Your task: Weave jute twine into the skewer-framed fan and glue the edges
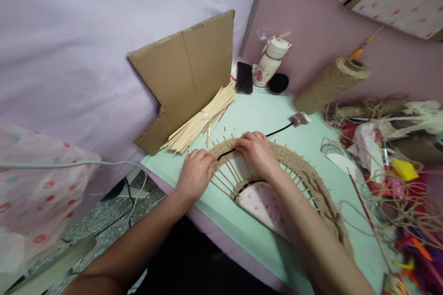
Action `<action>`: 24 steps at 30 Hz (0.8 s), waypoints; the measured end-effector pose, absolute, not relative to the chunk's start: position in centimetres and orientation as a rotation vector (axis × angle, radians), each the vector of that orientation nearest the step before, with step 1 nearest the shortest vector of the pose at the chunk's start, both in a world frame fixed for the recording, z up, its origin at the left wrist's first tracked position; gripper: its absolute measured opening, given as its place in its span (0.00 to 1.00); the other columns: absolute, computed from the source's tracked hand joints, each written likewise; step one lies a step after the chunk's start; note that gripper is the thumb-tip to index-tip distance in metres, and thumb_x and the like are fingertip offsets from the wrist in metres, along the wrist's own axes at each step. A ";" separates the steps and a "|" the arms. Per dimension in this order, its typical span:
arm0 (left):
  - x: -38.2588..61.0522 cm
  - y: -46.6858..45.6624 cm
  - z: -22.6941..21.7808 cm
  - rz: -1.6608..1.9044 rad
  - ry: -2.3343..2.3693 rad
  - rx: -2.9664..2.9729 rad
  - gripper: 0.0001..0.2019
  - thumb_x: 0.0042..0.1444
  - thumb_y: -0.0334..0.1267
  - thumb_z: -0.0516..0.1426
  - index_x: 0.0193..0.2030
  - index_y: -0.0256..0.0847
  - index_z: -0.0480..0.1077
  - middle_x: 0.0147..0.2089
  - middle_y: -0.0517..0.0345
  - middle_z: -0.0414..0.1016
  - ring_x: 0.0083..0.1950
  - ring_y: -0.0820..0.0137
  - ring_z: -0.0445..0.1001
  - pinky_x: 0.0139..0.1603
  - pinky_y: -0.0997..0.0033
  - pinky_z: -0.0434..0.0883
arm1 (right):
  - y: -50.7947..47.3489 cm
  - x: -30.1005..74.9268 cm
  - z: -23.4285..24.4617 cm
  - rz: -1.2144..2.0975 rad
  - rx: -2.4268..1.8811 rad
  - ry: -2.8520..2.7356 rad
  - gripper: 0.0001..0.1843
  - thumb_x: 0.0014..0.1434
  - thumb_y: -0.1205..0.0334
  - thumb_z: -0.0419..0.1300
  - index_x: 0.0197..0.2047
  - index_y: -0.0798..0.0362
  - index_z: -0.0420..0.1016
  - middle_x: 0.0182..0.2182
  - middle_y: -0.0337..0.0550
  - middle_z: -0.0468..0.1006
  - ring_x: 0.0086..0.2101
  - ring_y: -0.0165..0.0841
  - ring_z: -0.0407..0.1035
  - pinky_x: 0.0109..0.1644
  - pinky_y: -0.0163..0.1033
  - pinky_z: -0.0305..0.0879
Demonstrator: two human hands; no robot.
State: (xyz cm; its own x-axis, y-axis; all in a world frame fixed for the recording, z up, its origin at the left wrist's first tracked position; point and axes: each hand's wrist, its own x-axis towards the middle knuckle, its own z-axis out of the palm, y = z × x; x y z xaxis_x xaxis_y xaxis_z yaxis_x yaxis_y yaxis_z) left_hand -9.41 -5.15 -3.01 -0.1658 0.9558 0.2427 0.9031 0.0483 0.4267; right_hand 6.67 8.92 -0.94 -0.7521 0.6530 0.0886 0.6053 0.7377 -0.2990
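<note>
A half-round woven fan (308, 161) of twine and thin sticks lies on the table, with a flower-print cloth (261, 198) at its centre. A black cord (226, 153) runs along the inner edge of the twine band, and its free end passes beyond the far rim. My left hand (198, 170) has its fingers pressed together on the cord's left end at the band. Farther right, my right hand (254, 150) pinches the same cord over the weave. The fingertips partly hide the cord at both hands.
Behind the fan lies a bundle of thin sticks (204, 120) against a folded cardboard sheet (194, 69). A white bottle (270, 64), a phone (244, 77) and a twine spool (328, 84) stand or lie at the back. Tangled twine (391, 212) and scraps cover the right side.
</note>
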 end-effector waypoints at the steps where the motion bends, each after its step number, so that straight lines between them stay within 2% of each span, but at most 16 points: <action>1: -9.4 -5.1 -3.1 0.751 2.194 1.957 0.08 0.63 0.34 0.55 0.37 0.39 0.77 0.37 0.52 0.75 0.43 0.61 0.70 0.47 0.60 0.69 | 9.0 6.7 -1.0 0.368 -1.005 -2.753 0.07 0.63 0.64 0.60 0.37 0.47 0.80 0.37 0.42 0.76 0.42 0.39 0.63 0.54 0.44 0.53; 10: -9.5 -5.8 -3.0 0.715 2.191 1.884 0.07 0.63 0.33 0.56 0.37 0.38 0.76 0.37 0.53 0.76 0.43 0.62 0.72 0.49 0.60 0.70 | 8.9 6.2 -1.3 0.351 -0.986 -2.787 0.07 0.63 0.64 0.60 0.35 0.47 0.80 0.36 0.41 0.76 0.42 0.38 0.63 0.55 0.44 0.52; 12: -9.6 -6.1 -2.9 0.732 2.193 1.864 0.06 0.63 0.34 0.57 0.41 0.39 0.76 0.39 0.53 0.76 0.45 0.62 0.72 0.50 0.59 0.70 | 8.8 6.1 -1.3 0.364 -0.964 -2.800 0.08 0.63 0.64 0.60 0.35 0.47 0.80 0.35 0.41 0.77 0.43 0.38 0.63 0.56 0.44 0.51; 16: -9.9 -6.5 -2.9 0.817 2.202 1.859 0.11 0.62 0.37 0.59 0.50 0.39 0.73 0.45 0.51 0.74 0.49 0.61 0.71 0.52 0.58 0.69 | 8.9 5.9 -1.2 0.376 -0.902 -2.829 0.09 0.63 0.66 0.58 0.36 0.47 0.80 0.36 0.41 0.77 0.43 0.38 0.62 0.58 0.44 0.50; 24: -9.4 -5.0 -2.8 0.719 2.095 1.913 0.10 0.64 0.32 0.55 0.48 0.41 0.76 0.41 0.54 0.75 0.45 0.64 0.72 0.49 0.65 0.70 | 9.0 5.8 -1.1 0.375 -0.855 -2.852 0.08 0.63 0.65 0.59 0.36 0.48 0.79 0.36 0.41 0.77 0.43 0.38 0.63 0.59 0.46 0.50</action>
